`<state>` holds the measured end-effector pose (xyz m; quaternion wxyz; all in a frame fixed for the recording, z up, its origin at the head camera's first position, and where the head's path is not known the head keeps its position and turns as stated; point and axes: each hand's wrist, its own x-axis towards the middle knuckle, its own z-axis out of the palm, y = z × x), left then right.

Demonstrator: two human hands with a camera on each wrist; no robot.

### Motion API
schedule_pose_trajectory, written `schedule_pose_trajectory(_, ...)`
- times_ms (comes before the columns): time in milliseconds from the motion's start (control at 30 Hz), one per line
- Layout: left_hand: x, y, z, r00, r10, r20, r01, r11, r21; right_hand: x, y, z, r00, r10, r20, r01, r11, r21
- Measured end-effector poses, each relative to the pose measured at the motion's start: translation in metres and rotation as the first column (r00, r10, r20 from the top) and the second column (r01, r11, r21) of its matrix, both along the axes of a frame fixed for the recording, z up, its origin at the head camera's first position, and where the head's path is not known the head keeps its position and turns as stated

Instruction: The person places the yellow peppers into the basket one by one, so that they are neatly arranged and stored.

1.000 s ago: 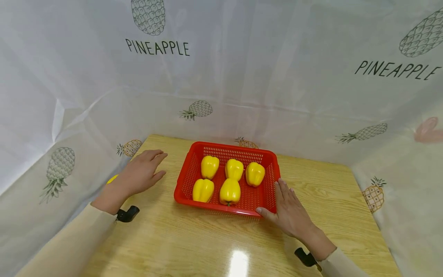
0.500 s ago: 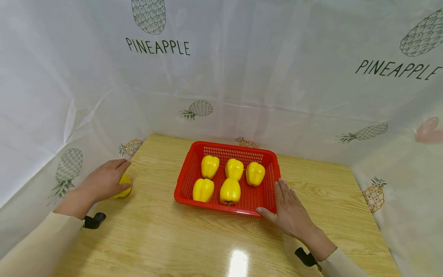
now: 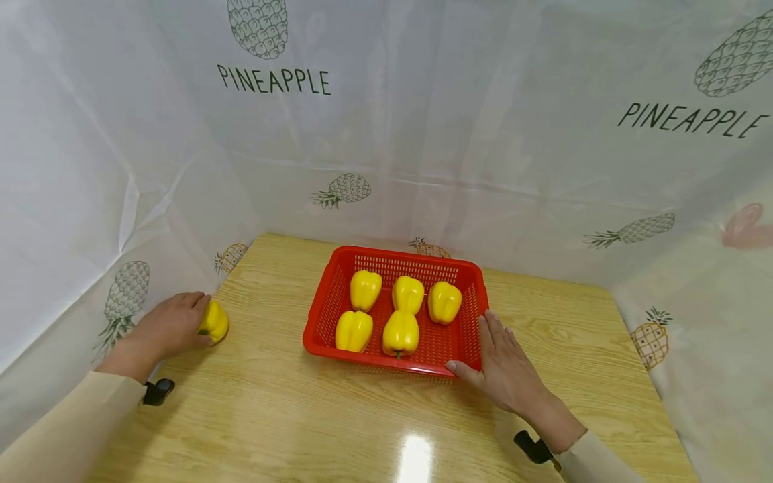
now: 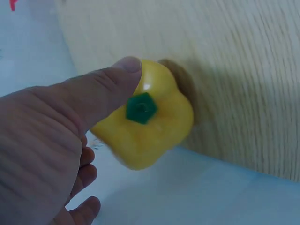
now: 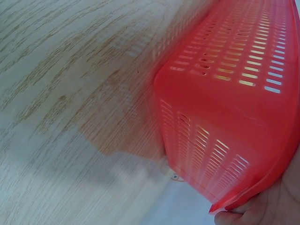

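At the table's left side, my left hand (image 3: pixel 172 325) holds a yellow bell pepper (image 3: pixel 217 322), its thumb near the stem end and its fingers toward the far side. The left wrist view shows the thumb lying over that bell pepper (image 4: pixel 159 126) beside its green stem; some of the fingers are hidden. A red plastic basket (image 3: pixel 468 362) with slotted walls stands mid-table, several yellow bell peppers (image 3: pixel 401 333) inside. My right hand (image 3: pixel 513 372) rests on its near right corner, fingers fairly straight along the right side, thumb on the front rim. In the right wrist view, fingertips touch the basket (image 5: pixel 225 108) rim.
The wooden table (image 3: pixel 272 416) carries the basket and the loose pepper. A white curtain (image 3: pixel 423 134) printed with pineapples hangs behind and at both sides, close to the table edges. A light glare lies on the front of the tabletop.
My left hand has moved left, away from the basket's side, to the bell pepper and taken hold of it. The pepper has turned so its stem shows. My right hand and the basket stay put.
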<state>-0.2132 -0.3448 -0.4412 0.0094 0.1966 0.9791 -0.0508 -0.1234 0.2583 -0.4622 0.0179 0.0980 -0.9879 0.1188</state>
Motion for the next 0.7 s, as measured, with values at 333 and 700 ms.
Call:
schedule_pose_trajectory(333,0.0,-0.002,-0.01,1.0,-0.014,-0.017,0.014,1.0,-0.003,-0.001,0.0,0.0,1.0,0.0,-0.002,0.0,1.0,-0.003)
schedule_pose_trajectory(700,-0.002,0.012,-0.02,0.989,-0.077,-0.13,0.082,0.996,0.038,-0.001,0.0,0.0,1.0,0.002,0.004,-0.002,1.0,-0.007)
